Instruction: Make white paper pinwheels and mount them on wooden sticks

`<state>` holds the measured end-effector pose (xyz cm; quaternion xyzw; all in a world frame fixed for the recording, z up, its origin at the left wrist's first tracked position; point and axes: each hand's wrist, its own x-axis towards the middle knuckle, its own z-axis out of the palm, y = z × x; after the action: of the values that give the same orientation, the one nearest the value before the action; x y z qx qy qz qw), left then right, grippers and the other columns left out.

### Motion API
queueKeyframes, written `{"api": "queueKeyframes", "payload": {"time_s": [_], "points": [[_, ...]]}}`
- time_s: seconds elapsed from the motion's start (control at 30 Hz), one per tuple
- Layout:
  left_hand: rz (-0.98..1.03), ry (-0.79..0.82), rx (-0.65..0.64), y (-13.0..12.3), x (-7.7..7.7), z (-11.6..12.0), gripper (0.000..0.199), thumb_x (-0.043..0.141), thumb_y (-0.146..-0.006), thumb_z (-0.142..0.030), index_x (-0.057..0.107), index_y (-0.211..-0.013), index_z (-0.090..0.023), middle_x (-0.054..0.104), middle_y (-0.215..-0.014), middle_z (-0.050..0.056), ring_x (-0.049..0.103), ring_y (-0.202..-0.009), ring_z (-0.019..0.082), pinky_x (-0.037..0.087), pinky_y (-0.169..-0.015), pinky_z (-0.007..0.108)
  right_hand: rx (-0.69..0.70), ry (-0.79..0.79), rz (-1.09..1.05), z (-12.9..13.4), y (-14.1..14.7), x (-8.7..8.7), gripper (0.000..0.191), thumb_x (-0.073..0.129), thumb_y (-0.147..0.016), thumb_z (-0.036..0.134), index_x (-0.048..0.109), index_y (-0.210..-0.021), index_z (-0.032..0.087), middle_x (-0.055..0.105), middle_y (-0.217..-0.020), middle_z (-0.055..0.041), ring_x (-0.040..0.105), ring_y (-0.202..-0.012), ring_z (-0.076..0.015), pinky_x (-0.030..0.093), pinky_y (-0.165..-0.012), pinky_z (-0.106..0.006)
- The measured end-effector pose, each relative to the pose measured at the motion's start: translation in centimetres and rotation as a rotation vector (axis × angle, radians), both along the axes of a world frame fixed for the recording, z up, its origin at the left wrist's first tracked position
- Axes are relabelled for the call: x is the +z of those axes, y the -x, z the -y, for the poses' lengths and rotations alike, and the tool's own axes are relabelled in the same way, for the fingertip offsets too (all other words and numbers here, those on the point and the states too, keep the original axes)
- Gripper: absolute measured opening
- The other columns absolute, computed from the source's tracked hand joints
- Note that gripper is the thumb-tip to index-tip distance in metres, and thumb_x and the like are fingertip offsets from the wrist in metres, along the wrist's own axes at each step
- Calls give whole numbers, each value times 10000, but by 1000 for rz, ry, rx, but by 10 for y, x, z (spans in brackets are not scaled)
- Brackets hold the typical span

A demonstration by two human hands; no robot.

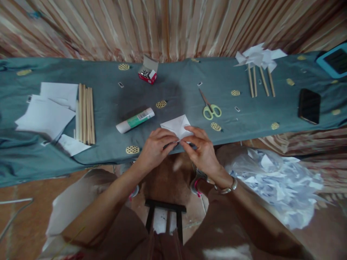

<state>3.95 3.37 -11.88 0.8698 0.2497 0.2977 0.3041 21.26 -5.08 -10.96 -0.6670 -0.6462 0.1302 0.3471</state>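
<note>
A small folded sheet of white paper [177,124] lies at the front edge of the cloth-covered table, with crease lines showing on it. My left hand [158,146] pinches its near left edge between thumb and fingers. On the near right side, my right hand [200,146] grips the same paper, thumb below and fingers on top. The fingertips of both hands almost meet at the near corner. A glue stick [135,120] with a green label lies left of the paper. Scissors [210,106] with light green handles rest to the right, blades pointing away.
At the left are white paper squares [51,112] and a row of wooden sticks [87,115]. A red box of metal pins [148,70] stands open at the back. Paper pinwheels [257,57], a phone [309,105] and a blue-framed device [334,60] lie right. A bag of paper scraps [279,187] sits below.
</note>
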Motion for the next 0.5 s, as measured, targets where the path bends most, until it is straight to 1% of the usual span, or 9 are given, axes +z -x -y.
{"api": "queueKeyframes", "payload": {"time_s": [0.17, 0.27, 0.5], "points": [[-4, 44, 48, -4, -2, 0, 152, 598, -906, -265, 724, -902, -179, 709, -942, 71, 620, -932, 216, 467, -855, 374, -45, 26, -114, -1, 2, 1, 144, 620, -875, 290, 735, -823, 221, 670, -1209, -95, 593, -1159, -260, 461, -1015, -459], [-20, 52, 52, -6, -1, 0, 159, 588, -912, -261, 721, -882, -178, 701, -936, 65, 613, -930, 213, 457, -855, 379, -78, 28, -177, -3, 3, 2, 111, 642, -855, 290, 729, -817, 231, 671, -1210, -82, 599, -1154, -258, 451, -1026, -470], [-33, 45, 47, -8, -1, -1, 144, 599, -906, -254, 712, -863, -175, 686, -965, 64, 588, -969, 216, 457, -872, 390, -59, 10, -190, -5, 5, 7, 83, 665, -833, 249, 709, -771, 217, 662, -1214, -97, 598, -1149, -251, 456, -1015, -462]]}}
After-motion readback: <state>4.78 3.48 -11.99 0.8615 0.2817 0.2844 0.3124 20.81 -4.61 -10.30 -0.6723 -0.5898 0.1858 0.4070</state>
